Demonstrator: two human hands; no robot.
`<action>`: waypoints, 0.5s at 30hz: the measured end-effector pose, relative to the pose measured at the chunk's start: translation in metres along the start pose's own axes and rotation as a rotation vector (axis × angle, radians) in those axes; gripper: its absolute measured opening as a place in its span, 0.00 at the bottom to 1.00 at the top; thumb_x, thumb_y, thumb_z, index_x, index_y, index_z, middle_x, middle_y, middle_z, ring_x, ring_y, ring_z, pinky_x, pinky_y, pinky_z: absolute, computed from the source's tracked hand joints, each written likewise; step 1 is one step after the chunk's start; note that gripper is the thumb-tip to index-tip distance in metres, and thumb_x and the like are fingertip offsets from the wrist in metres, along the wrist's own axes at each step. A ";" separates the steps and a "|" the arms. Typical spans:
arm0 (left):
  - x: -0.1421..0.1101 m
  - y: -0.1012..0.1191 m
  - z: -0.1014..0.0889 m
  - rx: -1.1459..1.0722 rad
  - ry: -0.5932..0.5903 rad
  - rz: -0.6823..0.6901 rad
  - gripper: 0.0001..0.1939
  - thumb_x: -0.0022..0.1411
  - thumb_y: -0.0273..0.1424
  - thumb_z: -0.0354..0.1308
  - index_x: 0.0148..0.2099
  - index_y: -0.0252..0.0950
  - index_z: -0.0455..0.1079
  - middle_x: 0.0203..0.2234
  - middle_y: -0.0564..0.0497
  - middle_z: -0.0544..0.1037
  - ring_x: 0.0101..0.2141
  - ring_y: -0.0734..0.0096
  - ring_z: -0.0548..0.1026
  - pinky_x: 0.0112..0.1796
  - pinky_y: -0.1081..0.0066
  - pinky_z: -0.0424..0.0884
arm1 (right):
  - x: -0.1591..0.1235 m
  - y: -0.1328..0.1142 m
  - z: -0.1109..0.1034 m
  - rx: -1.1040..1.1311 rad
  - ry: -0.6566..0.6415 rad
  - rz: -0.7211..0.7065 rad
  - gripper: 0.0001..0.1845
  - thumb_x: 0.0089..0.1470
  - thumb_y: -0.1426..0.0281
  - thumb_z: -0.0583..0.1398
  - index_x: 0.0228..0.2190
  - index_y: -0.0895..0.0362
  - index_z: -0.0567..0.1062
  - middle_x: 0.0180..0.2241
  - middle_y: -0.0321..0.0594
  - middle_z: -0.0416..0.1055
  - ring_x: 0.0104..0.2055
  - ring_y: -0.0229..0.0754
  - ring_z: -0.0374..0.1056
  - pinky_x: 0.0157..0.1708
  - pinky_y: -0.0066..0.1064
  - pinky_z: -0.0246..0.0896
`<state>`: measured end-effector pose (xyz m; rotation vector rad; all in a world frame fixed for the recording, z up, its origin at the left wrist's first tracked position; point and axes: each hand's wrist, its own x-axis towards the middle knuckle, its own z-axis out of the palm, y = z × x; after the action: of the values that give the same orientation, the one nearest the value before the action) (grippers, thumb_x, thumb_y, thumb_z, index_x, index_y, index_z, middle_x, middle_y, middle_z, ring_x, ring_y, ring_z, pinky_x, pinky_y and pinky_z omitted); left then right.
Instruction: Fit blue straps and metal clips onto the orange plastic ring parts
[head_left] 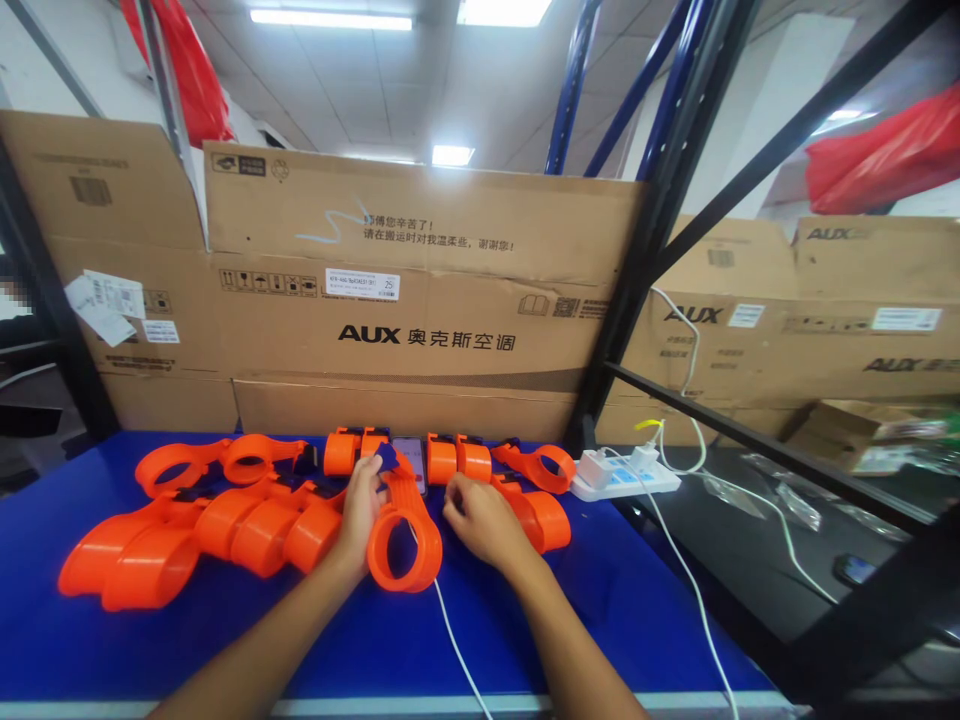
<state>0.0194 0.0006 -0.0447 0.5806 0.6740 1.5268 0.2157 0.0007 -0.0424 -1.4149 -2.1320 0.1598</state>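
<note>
My left hand (363, 510) is closed round the handle end of an orange plastic tape dispenser (405, 575). The dispenser's round ring hangs toward me, and a blue piece (387, 458) shows at its tip near my fingers. To the right, my right hand (484, 518) is apart from that dispenser, its fingers curled in a pinch. Whatever they may hold is hidden. Close beside it are a pair of upright orange dispensers (459, 460) and another orange dispenser (547, 520) partly behind the wrist. A phone (411, 462) stands behind and between my hands.
Several more orange dispensers (150, 570) lie in rows on the blue tabletop (300, 650). Cardboard (420, 300) walls the back. A white power strip (626, 475) sits at the right edge, its cable running forward. A white cord (457, 640) crosses the front. Black rack posts (622, 260) flank the table.
</note>
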 end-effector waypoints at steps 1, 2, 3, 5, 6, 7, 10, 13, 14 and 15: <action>0.001 0.000 -0.001 0.002 0.002 0.007 0.22 0.50 0.43 0.68 0.44 0.37 0.73 0.30 0.48 0.81 0.30 0.61 0.81 0.32 0.68 0.74 | 0.001 0.000 0.000 0.052 0.038 0.026 0.02 0.57 0.73 0.58 0.32 0.55 0.71 0.27 0.36 0.71 0.29 0.40 0.66 0.28 0.28 0.51; 0.001 -0.001 -0.001 0.003 0.005 0.017 0.22 0.50 0.43 0.68 0.45 0.37 0.72 0.30 0.49 0.81 0.30 0.61 0.81 0.32 0.68 0.74 | 0.002 0.000 0.000 0.112 0.082 0.049 0.02 0.58 0.71 0.57 0.33 0.55 0.70 0.25 0.34 0.69 0.26 0.39 0.64 0.26 0.28 0.50; 0.002 -0.001 -0.002 0.004 0.005 0.027 0.22 0.50 0.43 0.68 0.45 0.37 0.72 0.30 0.49 0.81 0.30 0.62 0.81 0.32 0.68 0.74 | 0.003 0.000 0.001 0.179 0.128 0.065 0.03 0.60 0.70 0.56 0.34 0.54 0.70 0.22 0.32 0.66 0.24 0.39 0.62 0.25 0.27 0.49; 0.003 -0.003 -0.004 0.014 -0.001 0.038 0.22 0.51 0.42 0.67 0.46 0.38 0.71 0.29 0.50 0.81 0.30 0.62 0.81 0.32 0.69 0.74 | 0.004 -0.001 0.001 0.315 0.210 0.076 0.07 0.62 0.66 0.55 0.39 0.54 0.70 0.20 0.29 0.62 0.22 0.39 0.59 0.23 0.27 0.49; 0.004 -0.004 -0.005 0.024 -0.008 0.039 0.22 0.51 0.42 0.67 0.46 0.38 0.71 0.30 0.50 0.81 0.30 0.62 0.81 0.32 0.69 0.74 | 0.005 -0.001 0.002 0.378 0.237 0.076 0.09 0.63 0.64 0.54 0.42 0.54 0.70 0.20 0.29 0.61 0.21 0.39 0.58 0.23 0.27 0.49; 0.004 -0.005 -0.006 0.035 -0.021 0.037 0.23 0.51 0.42 0.67 0.47 0.39 0.71 0.30 0.49 0.82 0.30 0.62 0.81 0.32 0.69 0.74 | 0.006 -0.001 0.003 0.437 0.249 0.072 0.11 0.62 0.63 0.55 0.44 0.54 0.70 0.20 0.28 0.61 0.22 0.39 0.58 0.22 0.27 0.49; 0.004 -0.007 -0.009 0.058 -0.088 0.018 0.26 0.53 0.43 0.67 0.52 0.40 0.69 0.35 0.47 0.83 0.33 0.60 0.82 0.34 0.68 0.75 | 0.008 0.000 0.006 0.572 0.223 0.055 0.14 0.60 0.63 0.57 0.46 0.55 0.71 0.21 0.30 0.63 0.22 0.39 0.59 0.22 0.27 0.53; 0.004 -0.008 -0.010 0.090 -0.140 -0.012 0.31 0.53 0.44 0.66 0.57 0.41 0.68 0.39 0.46 0.83 0.34 0.58 0.82 0.33 0.67 0.75 | 0.010 0.000 0.009 0.641 0.190 0.047 0.14 0.58 0.63 0.59 0.44 0.55 0.73 0.23 0.32 0.65 0.23 0.38 0.61 0.24 0.28 0.57; 0.004 -0.008 -0.010 0.108 -0.147 -0.016 0.32 0.52 0.43 0.67 0.58 0.40 0.68 0.39 0.46 0.83 0.35 0.58 0.82 0.34 0.67 0.75 | 0.010 -0.001 0.010 0.665 0.188 0.046 0.14 0.58 0.63 0.60 0.43 0.56 0.74 0.23 0.32 0.66 0.24 0.38 0.62 0.25 0.28 0.58; 0.005 -0.009 -0.009 0.125 -0.151 -0.015 0.32 0.51 0.42 0.68 0.57 0.40 0.69 0.40 0.45 0.83 0.36 0.57 0.82 0.35 0.67 0.75 | 0.010 -0.002 0.009 0.697 0.180 0.045 0.14 0.57 0.62 0.61 0.43 0.56 0.74 0.24 0.32 0.67 0.24 0.38 0.63 0.26 0.28 0.60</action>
<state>0.0185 0.0046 -0.0575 0.7759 0.6585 1.4179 0.2066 0.0106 -0.0454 -1.0106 -1.6542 0.6903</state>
